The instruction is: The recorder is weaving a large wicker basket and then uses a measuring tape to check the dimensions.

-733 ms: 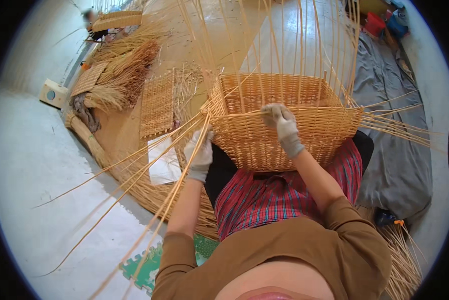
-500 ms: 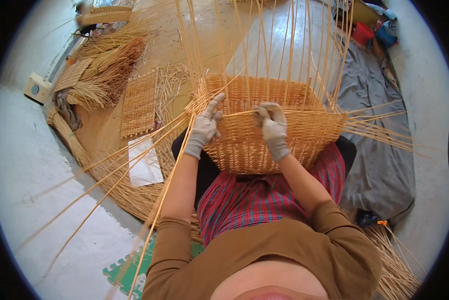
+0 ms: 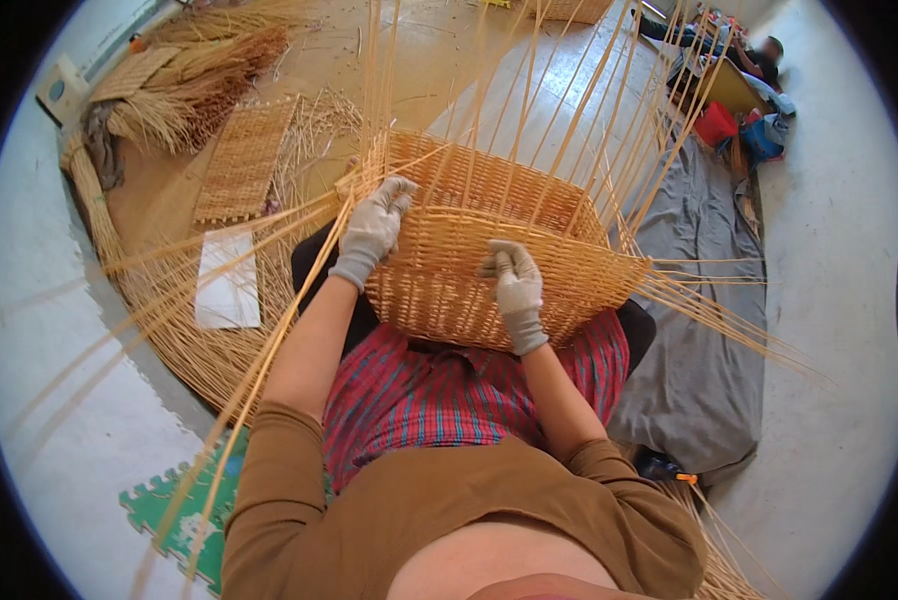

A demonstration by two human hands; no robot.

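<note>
An unfinished wicker basket [image 3: 449, 285] rests across my lap, with long upright stakes [image 3: 509, 185] rising from its walls. At its left corner, my gloved left hand [image 3: 373, 232] is closed around the wicker strands [image 3: 347, 205], whose long ends trail down past my left forearm. My gloved right hand [image 3: 517, 292] is in front of the near wall, just below the rim, with its fingers curled together. Whatever may be between those fingers is too small to make out. More loose ends [image 3: 714, 312] stick out from the basket's right corner.
Bundles of wicker [image 3: 194, 100], a flat woven panel [image 3: 244, 160] and a white sheet [image 3: 227, 280] lie to the left. A grey cloth [image 3: 694, 370] covers the floor on the right. Farther back are a red bucket [image 3: 714, 125] and another person [image 3: 764, 62].
My right hand has come down from the basket's rim to in front of the near wall. My left hand stays at the left corner. The view has shifted, bringing a person at the back right into sight.
</note>
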